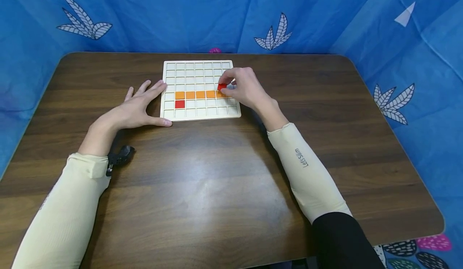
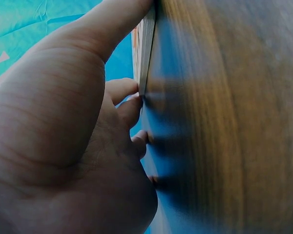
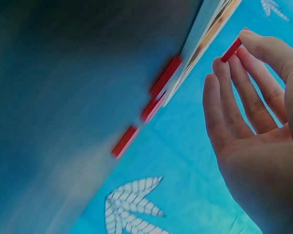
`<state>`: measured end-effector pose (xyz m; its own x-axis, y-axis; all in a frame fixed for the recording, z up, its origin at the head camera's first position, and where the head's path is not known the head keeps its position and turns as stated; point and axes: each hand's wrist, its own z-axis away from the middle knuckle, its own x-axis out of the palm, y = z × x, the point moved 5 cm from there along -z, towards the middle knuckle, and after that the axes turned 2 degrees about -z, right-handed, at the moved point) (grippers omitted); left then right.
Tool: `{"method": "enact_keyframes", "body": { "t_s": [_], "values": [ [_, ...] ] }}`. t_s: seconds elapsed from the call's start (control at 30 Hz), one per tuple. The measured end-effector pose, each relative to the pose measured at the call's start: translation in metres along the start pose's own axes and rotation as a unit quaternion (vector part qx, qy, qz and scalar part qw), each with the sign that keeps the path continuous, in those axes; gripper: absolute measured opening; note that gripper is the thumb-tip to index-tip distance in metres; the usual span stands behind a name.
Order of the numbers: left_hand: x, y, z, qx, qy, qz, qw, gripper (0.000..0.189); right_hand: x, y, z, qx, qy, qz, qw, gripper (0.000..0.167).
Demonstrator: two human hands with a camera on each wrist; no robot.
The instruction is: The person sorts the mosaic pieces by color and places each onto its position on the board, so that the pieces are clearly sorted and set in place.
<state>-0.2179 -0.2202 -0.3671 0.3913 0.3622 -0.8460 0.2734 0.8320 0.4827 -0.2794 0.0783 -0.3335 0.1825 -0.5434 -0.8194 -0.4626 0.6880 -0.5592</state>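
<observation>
A cream grid board (image 1: 200,119) lies flat at the back middle of the table. Several orange tiles (image 1: 189,95) form a row across it, and one red tile (image 1: 179,104) occupies a square below the leftmost of them. My left hand (image 1: 135,110) is spread at the board's near left corner, index fingertip at the left edge and thumb along the front edge. Over the right part of the board, my right hand (image 1: 247,88) pinches another red tile (image 3: 232,50) between thumb and fingertips. In the head view that hand covers the right end of the orange row.
Beside the board, the right wrist view shows three more red tiles (image 3: 166,76) lying on the table; my right hand hides them from the head camera. The brown wooden table (image 1: 202,196) has rounded corners. Blue patterned cloth (image 1: 173,15) hangs behind it and at the sides.
</observation>
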Motion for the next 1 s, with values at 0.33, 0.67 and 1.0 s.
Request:
{"method": "enact_keyframes", "body": {
  "t_s": [0.33,0.67,1.0],
  "values": [
    [0.000,-0.001,0.000,-0.004,0.001,-0.002,1.0000,0.122,0.030,-0.043,-0.014,-0.045,-0.028,0.005,0.9986,0.017],
    [0.000,-0.001,-0.002,-0.004,-0.003,-0.001,1.0000,0.121,0.051,-0.067,-0.020,-0.048,-0.072,0.009,0.9962,0.020],
    [-0.001,-0.002,-0.001,-0.006,-0.004,-0.001,1.0000,0.122,0.060,-0.078,-0.017,-0.072,-0.095,0.048,0.9917,0.018]
  ]
}}
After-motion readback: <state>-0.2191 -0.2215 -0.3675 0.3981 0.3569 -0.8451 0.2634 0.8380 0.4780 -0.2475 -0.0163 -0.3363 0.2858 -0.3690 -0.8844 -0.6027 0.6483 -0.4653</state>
